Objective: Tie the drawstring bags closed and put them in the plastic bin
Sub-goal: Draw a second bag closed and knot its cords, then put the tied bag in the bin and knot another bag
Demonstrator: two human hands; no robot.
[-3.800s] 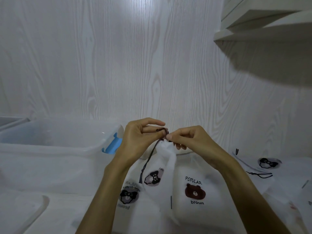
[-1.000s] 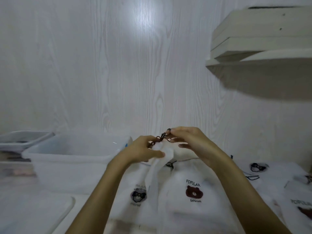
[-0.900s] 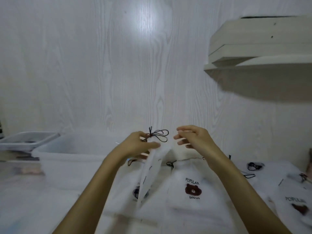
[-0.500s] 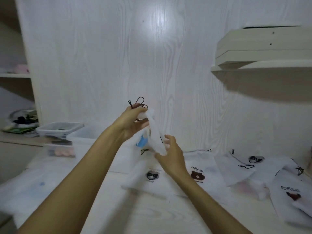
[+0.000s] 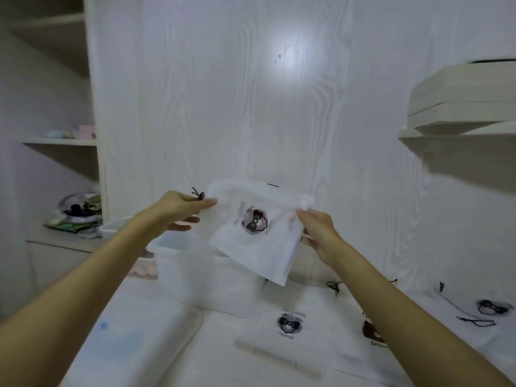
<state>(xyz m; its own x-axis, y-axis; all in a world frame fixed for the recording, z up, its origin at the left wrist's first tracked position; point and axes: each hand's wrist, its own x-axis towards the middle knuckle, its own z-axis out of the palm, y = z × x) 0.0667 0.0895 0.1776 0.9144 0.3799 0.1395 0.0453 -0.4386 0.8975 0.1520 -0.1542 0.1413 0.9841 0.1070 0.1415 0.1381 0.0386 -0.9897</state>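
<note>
One wood-grain wall panel [image 5: 251, 107] fills most of the frame, with a glare spot in the upper centre. White counter [image 5: 217, 353] runs across the bottom; its near edge is cut off by the frame. Clear plastic bin [image 5: 201, 275] sits centre-left on the counter, walls nearly see-through, rim hard to trace, right part hidden behind the held bag. Can't make out anything inside it. Shelf unit [image 5: 55, 141] at far left, blurred; clutter on the lower ledge is unreadable. Stacked boards [image 5: 460, 107] at the upper right edge, cut off.

Held drawstring bag [image 5: 257, 230] is mid-frame, in the air above the bin's right side, tilted, dark bow print facing the camera. Left hand [image 5: 178, 210]: grip pinching the bag's top left corner by the dark knotted cord [image 5: 198, 193]. Right hand [image 5: 318, 230]: grip holding the bag's right edge, fingers curled behind the fabric, so fingertips are hidden.

Several more bags lie flat on the counter at lower right: bow-print bag [image 5: 287, 325], bear-print bag [image 5: 371, 333] mostly covered by the right forearm, another bow-print bag [image 5: 491, 308] cut off at the right edge. Loose cord [image 5: 333, 286] beside them, small and blurred.
</note>
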